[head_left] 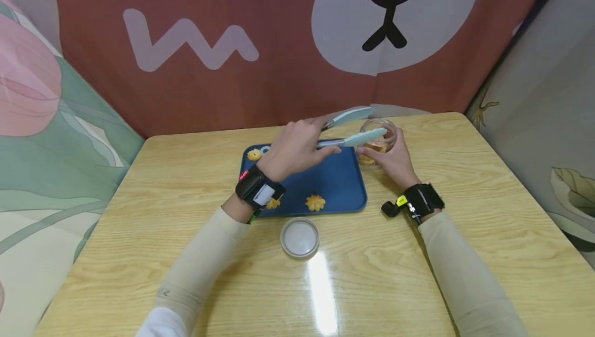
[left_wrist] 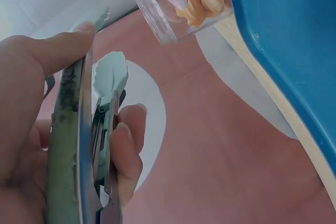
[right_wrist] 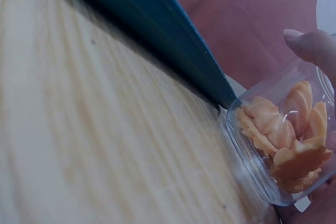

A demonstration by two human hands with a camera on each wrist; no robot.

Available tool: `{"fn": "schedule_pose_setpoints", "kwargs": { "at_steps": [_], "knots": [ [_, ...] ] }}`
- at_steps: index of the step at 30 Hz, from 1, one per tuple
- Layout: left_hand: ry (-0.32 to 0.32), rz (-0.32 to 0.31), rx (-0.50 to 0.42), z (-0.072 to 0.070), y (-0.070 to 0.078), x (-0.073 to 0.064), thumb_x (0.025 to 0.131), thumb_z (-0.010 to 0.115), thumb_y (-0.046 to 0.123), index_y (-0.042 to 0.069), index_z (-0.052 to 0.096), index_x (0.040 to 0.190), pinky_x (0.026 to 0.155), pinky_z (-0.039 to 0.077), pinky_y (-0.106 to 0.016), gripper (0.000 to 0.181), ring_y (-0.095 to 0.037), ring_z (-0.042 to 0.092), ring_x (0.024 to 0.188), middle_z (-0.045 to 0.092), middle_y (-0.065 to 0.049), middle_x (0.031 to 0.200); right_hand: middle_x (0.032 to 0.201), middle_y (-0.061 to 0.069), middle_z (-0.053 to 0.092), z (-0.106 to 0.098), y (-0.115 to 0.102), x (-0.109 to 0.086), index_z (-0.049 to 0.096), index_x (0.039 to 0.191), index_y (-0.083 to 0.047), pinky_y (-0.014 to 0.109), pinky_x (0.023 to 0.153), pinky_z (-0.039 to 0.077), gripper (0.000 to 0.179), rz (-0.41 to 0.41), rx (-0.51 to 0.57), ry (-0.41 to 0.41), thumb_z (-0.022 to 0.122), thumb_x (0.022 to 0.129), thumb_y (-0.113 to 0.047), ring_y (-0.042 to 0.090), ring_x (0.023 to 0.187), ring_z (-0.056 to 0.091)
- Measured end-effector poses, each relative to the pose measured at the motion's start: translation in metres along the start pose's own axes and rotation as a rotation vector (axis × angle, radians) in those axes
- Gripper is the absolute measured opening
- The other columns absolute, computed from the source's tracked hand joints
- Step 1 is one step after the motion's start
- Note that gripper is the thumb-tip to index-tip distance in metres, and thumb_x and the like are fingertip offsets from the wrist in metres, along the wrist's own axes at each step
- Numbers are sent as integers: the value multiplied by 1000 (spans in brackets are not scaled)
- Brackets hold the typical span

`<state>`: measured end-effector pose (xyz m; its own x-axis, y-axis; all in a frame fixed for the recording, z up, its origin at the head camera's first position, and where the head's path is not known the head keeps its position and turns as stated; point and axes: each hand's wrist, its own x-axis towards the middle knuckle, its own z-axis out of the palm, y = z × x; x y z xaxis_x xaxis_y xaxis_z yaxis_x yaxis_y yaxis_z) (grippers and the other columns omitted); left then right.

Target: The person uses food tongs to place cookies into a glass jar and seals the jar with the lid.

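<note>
My left hand (head_left: 297, 146) grips a pair of metal tongs (left_wrist: 84, 145) with pale mint scalloped tips (head_left: 364, 137). The two tips are spread apart; in the head view the lower one overlaps the mouth of a clear jar (head_left: 389, 126). Thumb and fingers of my right hand (head_left: 395, 161) are wrapped round this jar, just past the right end of a blue tray (head_left: 334, 182). Inside the jar lie several golden ridged cookies (right_wrist: 299, 161). On the tray, one flower-shaped cookie (head_left: 315, 203) sits near the front edge, another cookie (head_left: 254, 155) at the back left.
A round, translucent lid (head_left: 299, 238) lies on the wooden table (head_left: 186, 182) in front of the tray. Part of a further cookie (head_left: 273, 203) shows beside my left wrist strap. Behind the table hangs a reddish-brown cloth (head_left: 279, 89) with a cartoon face.
</note>
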<state>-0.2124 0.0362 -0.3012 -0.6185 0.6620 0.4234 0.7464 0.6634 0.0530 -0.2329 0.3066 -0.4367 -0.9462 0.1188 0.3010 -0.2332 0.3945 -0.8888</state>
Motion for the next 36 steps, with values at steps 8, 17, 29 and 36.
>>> {"fn": "schedule_pose_setpoints", "kwargs": {
  "at_steps": [8,17,29,36],
  "knots": [
    [-58,-20,-2,-10,-5,-36,85,57,58,6,47,133,40,31,-26,71,-10,43,46,50,-1,67,136,17,40,-2,-20,-6,25,142,-11,49,97,31,88,7,78,-17,81,75,-25,25,120,38],
    [-131,-2,2,-9,-15,-84,85,60,56,3,58,120,38,36,-26,63,-8,43,49,52,2,68,138,9,38,-2,-5,3,25,142,-21,48,99,32,91,8,67,-9,82,71,-33,20,121,38],
    [-270,14,-81,7,-21,-119,82,65,53,10,64,117,37,19,-26,56,-6,33,39,38,7,49,139,8,36,0,-2,1,25,141,-27,50,98,32,92,0,72,-10,82,70,-37,19,120,37],
    [-362,9,-102,6,-26,-120,81,66,53,9,64,115,38,21,-26,55,-5,38,41,40,7,50,138,8,36,-1,0,1,25,141,-28,49,99,33,90,-3,82,-16,82,71,-36,18,121,38]
  ]
}}
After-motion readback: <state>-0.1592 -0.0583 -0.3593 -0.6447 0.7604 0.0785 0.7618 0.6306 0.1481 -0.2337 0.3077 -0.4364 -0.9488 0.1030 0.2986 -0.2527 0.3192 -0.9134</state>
